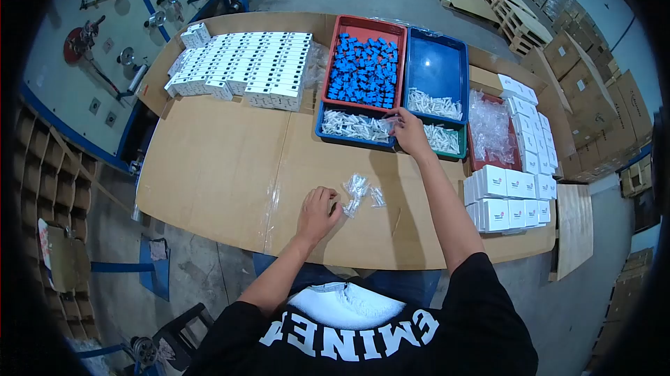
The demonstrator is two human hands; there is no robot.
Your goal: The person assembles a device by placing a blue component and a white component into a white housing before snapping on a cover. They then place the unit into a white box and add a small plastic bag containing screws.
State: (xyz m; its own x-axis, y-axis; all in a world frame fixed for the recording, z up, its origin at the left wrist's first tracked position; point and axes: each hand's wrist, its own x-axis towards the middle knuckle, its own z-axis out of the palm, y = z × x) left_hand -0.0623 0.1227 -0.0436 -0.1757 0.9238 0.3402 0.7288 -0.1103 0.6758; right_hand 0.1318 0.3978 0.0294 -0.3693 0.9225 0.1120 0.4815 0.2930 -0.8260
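My left hand [321, 212] rests on the cardboard tabletop with its fingers loosely bent and thumb apart, and nothing shows in it. Right beside its fingertips lies a small pile of clear plastic packets [356, 191] with white pieces in them. My right hand [410, 131] reaches over the right end of a blue tray [356, 140] of small white plastic parts [352, 124]. Its fingers are pinched together at the tray's corner. Something clear shows at the fingertips, too small to name. A green tray of similar white parts [441, 137] sits just right of this hand.
Beyond stand a red tray [403, 55] of blue plastic parts and a larger blue tray [436, 62] with white parts. Rows of white boxes [244, 62] stand at the back left, more white boxes [509, 198] at the right. Clear bags [492, 128] fill another red tray.
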